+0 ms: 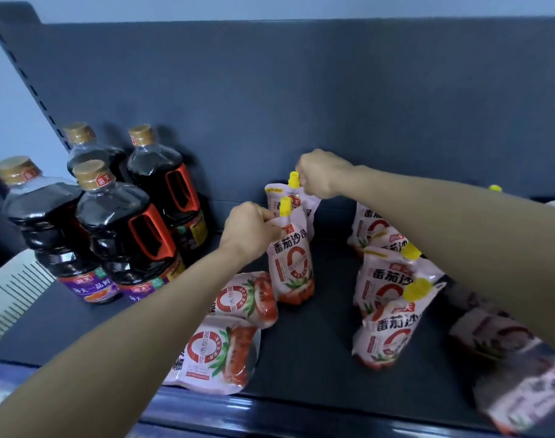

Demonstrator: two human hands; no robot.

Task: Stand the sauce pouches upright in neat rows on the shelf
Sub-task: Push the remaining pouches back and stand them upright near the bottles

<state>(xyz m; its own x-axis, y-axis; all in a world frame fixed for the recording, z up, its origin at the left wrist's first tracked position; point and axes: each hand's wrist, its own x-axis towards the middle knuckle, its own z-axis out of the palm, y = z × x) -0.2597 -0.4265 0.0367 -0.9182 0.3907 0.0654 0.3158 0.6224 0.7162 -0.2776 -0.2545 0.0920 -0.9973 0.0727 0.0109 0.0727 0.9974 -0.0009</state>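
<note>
Front edge of the shelf [317, 358], left of middle: two flat pouches [220, 352] lie on their backs, one behind the other, not stood up. Front right corner: more fallen pouches [519, 387], blurred, and their count cannot be told.

Mid-depth, right of middle: a right-hand row [386, 330] of three pouches stands front to back, close together and leaning slightly.

Mid-depth, centre: the left hand [249, 229] pinches the top of the front pouch [293, 267] beside its yellow spout. This pouch stands on its base, upright.

Directly behind it, towards the back edge: the right hand [322, 175] has its fingers curled round the top of the rear pouch [296, 192], just beside the spout. The rear pouch is upright and touches or nearly touches the front one.

Left side of the shelf: four dark sauce bottles [121, 232] stand in a block, well apart from the pouches.

Assessment: roughly half complete. One row is formed and a second is begun with two pouches under hand. The flat pouches at the front edge and right corner remain to be stood and aligned.
</note>
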